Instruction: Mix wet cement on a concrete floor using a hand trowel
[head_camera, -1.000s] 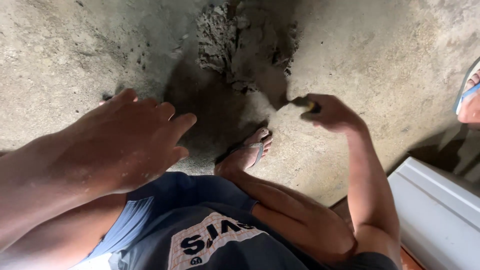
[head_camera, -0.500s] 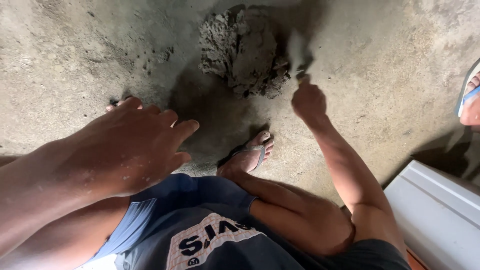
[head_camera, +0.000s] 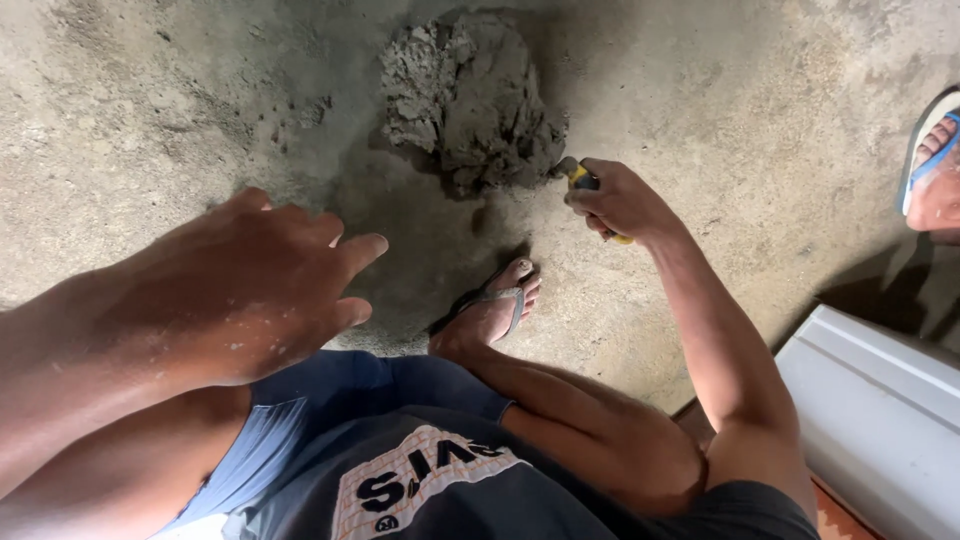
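A grey heap of wet mortar (head_camera: 470, 95) lies on the concrete floor (head_camera: 150, 110) ahead of me. My right hand (head_camera: 620, 200) grips the yellow handle of a trowel (head_camera: 585, 182), whose blade is pushed into the right side of the heap and mostly hidden. My left hand (head_camera: 270, 285) hovers close to the camera with fingers apart, holding nothing, left of a dark damp patch on the floor. I am squatting, and my foot in a grey sandal (head_camera: 495, 310) rests below the heap.
Another person's foot in a blue and white sandal (head_camera: 930, 160) stands at the right edge. A white flat panel (head_camera: 880, 420) lies at the lower right. Loose mortar crumbs are scattered left of the heap.
My right hand has swung the trowel from above the heap's right side down to its lower right edge. The view shifted so the heap sits lower in frame. My left hand stays hovering.
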